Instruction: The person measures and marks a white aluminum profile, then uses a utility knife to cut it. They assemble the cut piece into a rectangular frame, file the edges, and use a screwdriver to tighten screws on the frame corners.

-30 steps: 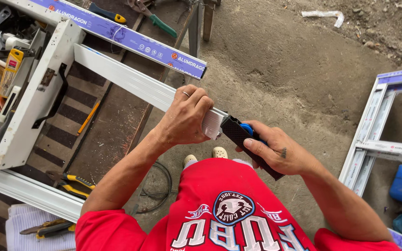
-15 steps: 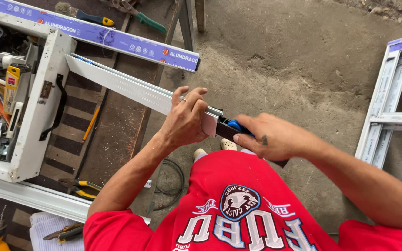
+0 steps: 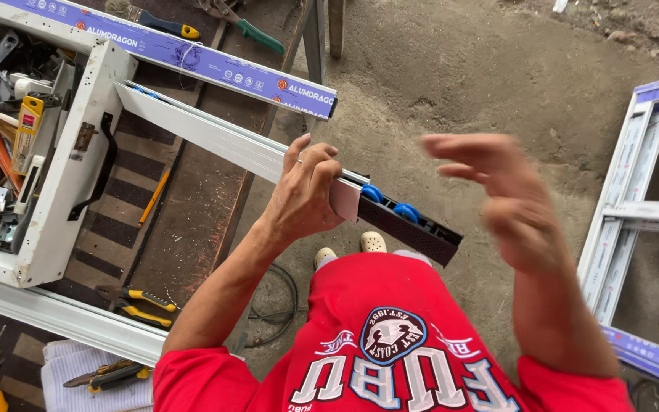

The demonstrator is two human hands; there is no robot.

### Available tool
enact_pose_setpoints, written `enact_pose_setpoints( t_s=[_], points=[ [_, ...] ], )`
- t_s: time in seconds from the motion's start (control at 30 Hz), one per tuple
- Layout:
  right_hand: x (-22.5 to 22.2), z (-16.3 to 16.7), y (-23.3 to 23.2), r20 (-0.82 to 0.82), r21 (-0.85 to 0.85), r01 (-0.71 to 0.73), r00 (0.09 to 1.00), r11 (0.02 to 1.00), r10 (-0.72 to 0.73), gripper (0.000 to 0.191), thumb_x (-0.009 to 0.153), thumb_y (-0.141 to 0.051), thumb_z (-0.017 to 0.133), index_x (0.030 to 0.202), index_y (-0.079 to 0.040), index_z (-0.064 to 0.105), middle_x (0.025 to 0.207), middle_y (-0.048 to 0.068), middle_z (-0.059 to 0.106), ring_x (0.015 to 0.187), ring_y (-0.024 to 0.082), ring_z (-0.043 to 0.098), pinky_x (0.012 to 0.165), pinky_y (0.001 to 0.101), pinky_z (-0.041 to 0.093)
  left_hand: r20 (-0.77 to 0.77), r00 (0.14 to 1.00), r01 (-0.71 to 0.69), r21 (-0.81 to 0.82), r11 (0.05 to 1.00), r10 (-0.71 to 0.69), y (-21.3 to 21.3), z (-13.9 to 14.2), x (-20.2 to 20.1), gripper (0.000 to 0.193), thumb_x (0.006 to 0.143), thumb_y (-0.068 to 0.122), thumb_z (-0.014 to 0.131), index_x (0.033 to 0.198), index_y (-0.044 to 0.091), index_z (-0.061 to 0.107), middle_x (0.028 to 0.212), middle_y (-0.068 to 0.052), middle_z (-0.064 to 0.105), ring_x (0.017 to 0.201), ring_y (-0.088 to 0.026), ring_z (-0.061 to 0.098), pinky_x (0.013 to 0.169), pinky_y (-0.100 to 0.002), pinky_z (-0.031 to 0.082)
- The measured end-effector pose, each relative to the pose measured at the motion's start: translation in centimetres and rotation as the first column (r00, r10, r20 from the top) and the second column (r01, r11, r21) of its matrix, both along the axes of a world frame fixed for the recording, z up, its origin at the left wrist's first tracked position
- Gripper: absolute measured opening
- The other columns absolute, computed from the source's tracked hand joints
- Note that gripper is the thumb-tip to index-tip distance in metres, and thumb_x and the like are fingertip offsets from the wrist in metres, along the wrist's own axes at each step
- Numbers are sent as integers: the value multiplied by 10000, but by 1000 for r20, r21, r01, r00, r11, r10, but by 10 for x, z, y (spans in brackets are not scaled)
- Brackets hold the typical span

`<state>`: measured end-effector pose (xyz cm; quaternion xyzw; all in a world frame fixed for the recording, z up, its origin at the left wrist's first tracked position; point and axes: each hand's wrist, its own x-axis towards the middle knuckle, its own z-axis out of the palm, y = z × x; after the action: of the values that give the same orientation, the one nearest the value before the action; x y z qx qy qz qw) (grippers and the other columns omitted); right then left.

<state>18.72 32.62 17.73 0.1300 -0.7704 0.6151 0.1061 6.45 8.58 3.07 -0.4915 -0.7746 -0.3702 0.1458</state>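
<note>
My left hand [image 3: 306, 191] is wrapped tight around the end of a long white metal bar [image 3: 207, 133]. The bar runs from the far left, by the white frame [image 3: 78, 152], over to me in the middle. A black piece with blue wheels [image 3: 409, 225] sticks out of the bar's end, just to the right of my fingers. It hangs over the dirt floor [image 3: 459, 76], above my red shirt [image 3: 390, 343].

My right hand [image 3: 497, 198] is up in the air, to the right of the black piece and not touching it. It is blurry, but the fingers are spread and it holds nothing.

On the left, yellow pliers [image 3: 143, 301] lie near me on the dark bench [image 3: 169, 229], and a box of tools [image 3: 9, 152] sits at the far left. Another white frame [image 3: 627, 214] stands on the right.
</note>
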Motion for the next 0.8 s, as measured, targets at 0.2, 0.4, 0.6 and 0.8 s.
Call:
enact_pose_setpoints(
  t_s=[0.2, 0.4, 0.6, 0.8],
  points=[
    [9, -64, -39, -136, -92, 368, 916, 925, -378, 837, 1048, -785, 207, 1559, -132, 323, 1610, 163, 461, 1530, 262, 448, 1283, 466, 327, -40, 999, -14, 48, 999, 16, -10, 12, -5, 843, 756, 252, 936, 1405, 83, 426, 1264, -174, 518, 1258, -384, 567, 1154, -492, 413],
    [-8, -67, -42, -32, -23, 323, 945, 946, -324, 894, 1026, -829, 84, 1645, -192, 186, 1711, 152, 361, 1594, 280, 327, 1356, 517, 204, -115, 993, -5, 111, 994, 18, -10, 13, -15, 692, 764, 298, 919, 1331, 145, 552, 1471, -91, 602, 1372, -251, 587, 1227, -518, 336],
    [-60, -101, -88, -98, 38, 385, 920, 922, -380, 931, 1026, -828, 72, 1657, -144, 91, 1752, 154, 184, 1659, 290, 181, 1400, 505, 105, -150, 989, 21, 90, 996, -7, -12, 3, -9, 533, 868, 279, 843, 1314, 78, 630, 1448, -133, 625, 1402, -275, 555, 1297, -582, 173],
    [-78, -114, -114, -92, 14, 378, 922, 926, -375, 983, 1019, -826, 122, 1684, -101, 118, 1711, 169, 255, 1633, 315, 229, 1375, 508, 123, -105, 994, 48, 117, 992, -36, -17, 5, -8, 438, 908, 254, 827, 1254, 53, 647, 1441, -131, 636, 1406, -299, 578, 1321, -579, 212]
  ],
)
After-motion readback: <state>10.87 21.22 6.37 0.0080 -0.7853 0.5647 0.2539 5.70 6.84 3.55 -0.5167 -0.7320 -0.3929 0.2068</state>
